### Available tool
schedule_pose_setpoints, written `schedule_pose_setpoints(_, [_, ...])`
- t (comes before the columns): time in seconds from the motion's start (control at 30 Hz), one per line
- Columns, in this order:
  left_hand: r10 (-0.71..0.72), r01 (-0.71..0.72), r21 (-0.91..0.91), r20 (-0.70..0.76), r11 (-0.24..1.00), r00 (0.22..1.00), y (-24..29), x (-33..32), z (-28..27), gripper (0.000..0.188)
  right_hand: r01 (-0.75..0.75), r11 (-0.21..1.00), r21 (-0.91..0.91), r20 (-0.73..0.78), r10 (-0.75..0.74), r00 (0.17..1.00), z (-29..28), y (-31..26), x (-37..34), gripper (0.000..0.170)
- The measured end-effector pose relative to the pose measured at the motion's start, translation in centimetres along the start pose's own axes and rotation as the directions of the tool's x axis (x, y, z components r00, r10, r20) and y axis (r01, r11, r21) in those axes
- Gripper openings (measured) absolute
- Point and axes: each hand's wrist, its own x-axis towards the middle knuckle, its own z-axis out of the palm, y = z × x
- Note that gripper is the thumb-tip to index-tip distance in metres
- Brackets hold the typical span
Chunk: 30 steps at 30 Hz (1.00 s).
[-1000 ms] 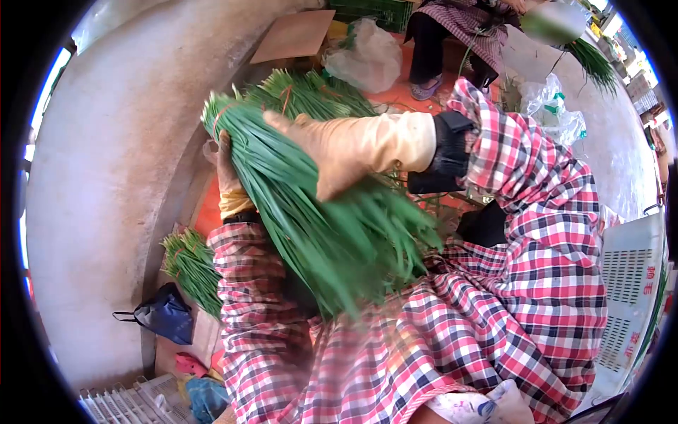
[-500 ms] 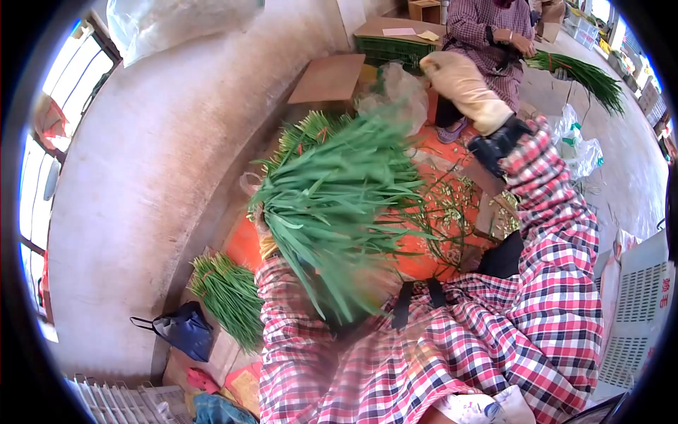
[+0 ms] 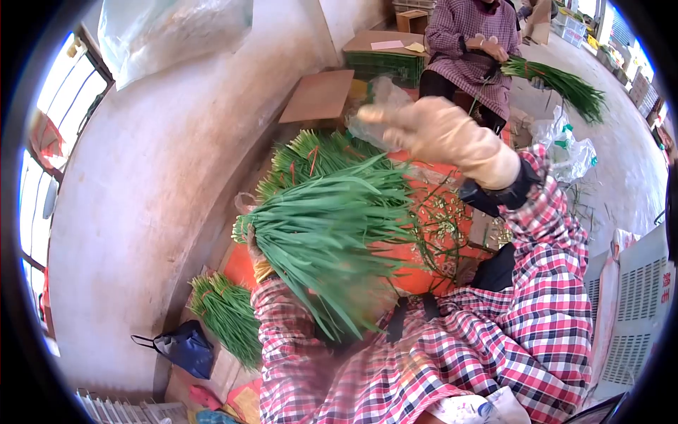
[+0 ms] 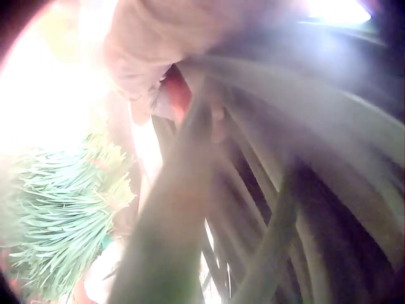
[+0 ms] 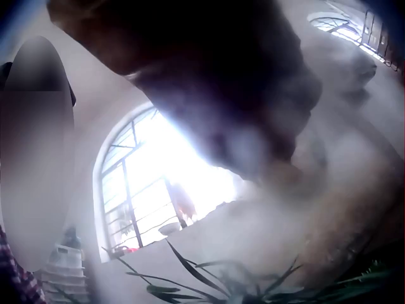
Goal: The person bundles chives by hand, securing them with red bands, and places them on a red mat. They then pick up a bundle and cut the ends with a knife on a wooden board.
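A thick bunch of garlic chives [image 3: 325, 219] fans out in front of the lap, its pale cut ends pointing left. My gloved left hand [image 3: 256, 252] grips the bunch near those ends and is mostly hidden by the leaves. In the left wrist view that hand [image 4: 164, 38] is at the top, with blurred leaves spreading below it. Raised beyond the bunch, apart from it, my gloved right hand [image 3: 445, 134] holds nothing, its fingers reaching left. The right wrist view shows this hand [image 5: 221, 82] dark against a bright window.
Tied bundles of chives [image 3: 304, 159] lie behind the held bunch, and another bundle [image 3: 226, 318] is at the left. Trimmings litter the orange sheet [image 3: 452, 226]. A person [image 3: 473, 56] sits opposite with chives. A dark bag [image 3: 185, 350] and a white crate [image 3: 628, 318] flank me.
My right hand let go of the bunch, rose to the far right, then came back left and lower. The bunch, still in my left hand, swung from slanting downward to spreading rightward.
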Motion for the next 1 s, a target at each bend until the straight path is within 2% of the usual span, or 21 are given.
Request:
schedule_pose_setpoints(0.03, [-0.014, 0.014, 0.003, 0.005, 1.0, 1.0, 0.1, 0.0, -0.3, 0.058, -0.096, 0.995, -0.01, 0.23, 0.096, 0.969, -0.3, -0.6, -0.5, 0.036])
schedule_pose_setpoints(0.07, [-0.012, 0.012, 0.002, -0.012, 1.0, 1.0, 0.1, -0.1, 0.0, 0.057, 0.024, 0.98, -0.196, 0.272, 0.031, 0.962, 1.4, -0.3, -0.3, 0.039])
schedule_pose_setpoints(0.13, [-0.087, 0.088, -0.106, 0.013, 0.99, 0.996, 0.8, -0.1, -1.2, 0.054, 0.081, 0.96, -0.268, 0.374, 0.026, 0.927, 3.9, 0.3, -0.4, 0.035])
schedule_pose_setpoints(0.27, [-0.037, 0.033, -0.034, -0.116, 0.999, 0.993, 1.0, -0.2, -2.1, 0.054, 0.113, 0.966, -0.234, 0.527, 0.028, 0.849, 7.2, 1.0, -0.2, 0.027])
schedule_pose_setpoints(0.3, [-0.021, 0.019, -0.024, -0.1, 1.0, 0.995, 1.0, -0.4, -1.4, 0.053, 0.114, 0.986, 0.118, 0.238, -0.139, 0.961, 7.6, 1.3, -0.9, 0.022])
schedule_pose_setpoints(0.33, [-0.003, 0.002, -0.015, -0.082, 1.0, 0.997, 0.9, -0.5, -0.8, 0.053, 0.215, 0.873, 0.437, -0.111, -0.185, 0.976, 7.8, 1.6, -1.5, 0.017])
schedule_pose_setpoints(0.37, [-0.015, 0.016, -0.023, 0.006, 1.0, 1.0, 1.0, -0.7, -0.3, 0.052, 0.003, 0.764, 0.646, -0.085, 0.069, 0.994, 5.4, 0.1, -1.9, 0.014])
schedule_pose_setpoints(0.4, [-0.011, 0.011, -0.028, -0.002, 1.0, 1.0, 0.9, -0.8, -0.3, 0.052, 0.236, 0.807, 0.541, -0.344, -0.044, 0.938, 4.7, 0.5, -0.8, 0.017])
schedule_pose_setpoints(0.43, [-0.005, 0.003, -0.028, -0.063, 1.0, 0.998, 0.9, -0.8, -0.5, 0.053, 0.085, 0.412, 0.907, -0.205, 0.256, 0.945, 3.1, 0.7, -1.6, 0.022])
schedule_pose_setpoints(0.47, [0.006, -0.009, -0.025, -0.115, 1.0, 0.993, 0.9, -0.7, -1.0, 0.053, -0.002, 0.314, 0.949, -0.088, 0.273, 0.958, 1.9, 1.3, -2.7, 0.023])
schedule_pose_setpoints(0.57, [0.064, -0.061, 0.037, -0.084, 0.997, 0.994, 1.0, -0.6, -0.9, 0.054, -0.102, 0.344, 0.934, 0.007, 0.268, 0.963, -1.6, -4.5, -4.4, 0.023])
schedule_pose_setpoints(0.6, [0.058, -0.054, 0.045, -0.096, 0.998, 0.994, 0.9, -0.7, 0.5, 0.054, -0.281, 0.349, 0.894, 0.217, 0.21, 0.953, -2.0, -5.4, -4.5, 0.031])
schedule_pose_setpoints(0.63, [0.01, -0.01, 0.0, 0.049, 1.0, 0.999, 0.5, -1.1, 2.0, 0.056, -0.447, 0.363, 0.817, 0.419, 0.158, 0.894, -2.1, -5.8, -4.5, 0.04])
schedule_pose_setpoints(0.67, [-0.009, 0.008, 0.02, 0.073, 1.0, 0.997, 0.2, -0.7, 2.7, 0.057, -0.588, 0.414, 0.695, 0.627, 0.053, 0.778, -1.9, -5.3, -3.6, 0.062])
schedule_pose_setpoints(0.7, [-0.017, 0.014, 0.04, 0.069, 0.999, 0.998, 0.0, -0.4, 2.6, 0.058, -0.693, 0.393, 0.604, 0.728, 0.081, 0.681, -0.3, -5.4, -2.9, 0.075])
schedule_pose_setpoints(0.73, [-0.023, 0.019, 0.068, 0.066, 0.997, 0.998, -0.3, 0.6, 2.3, 0.059, -0.791, 0.288, 0.54, 0.803, 0.105, 0.586, 1.2, -5.6, -2.6, 0.073])
schedule_pose_setpoints(0.77, [-0.024, 0.018, 0.088, 0.068, 0.996, 0.997, -0.6, 1.3, 2.2, 0.059, -0.708, 0.121, 0.695, 0.718, -0.137, 0.682, 3.8, -5.0, -2.6, 0.068])
schedule_pose_setpoints(0.8, [-0.018, 0.011, 0.109, 0.07, 0.994, 0.997, -0.6, 1.7, 2.2, 0.06, -0.555, 0.188, 0.811, 0.576, -0.086, 0.813, 6.1, -5.1, -3.3, 0.056])
schedule_pose_setpoints(0.87, [0.015, -0.022, 0.138, 0.046, 0.99, 0.999, -0.3, 1.7, 1.9, 0.062, -0.588, 0.328, 0.74, 0.641, -0.077, 0.764, 7.1, -6.6, -3.4, 0.038])
schedule_pose_setpoints(0.93, [0.061, -0.06, 0.155, -0.004, 0.986, 0.998, 0.4, 1.1, 1.2, 0.064, -0.392, 0.263, 0.881, 0.401, 0.023, 0.916, 6.0, -9.7, -5.3, 0.041])
schedule_pose_setpoints(1.0, [0.12, -0.109, 0.172, -0.055, 0.979, 0.991, 1.4, 0.4, -0.2, 0.065, 0.079, 0.397, 0.915, -0.051, -0.08, 0.995, 4.1, -12.1, -7.5, 0.045])
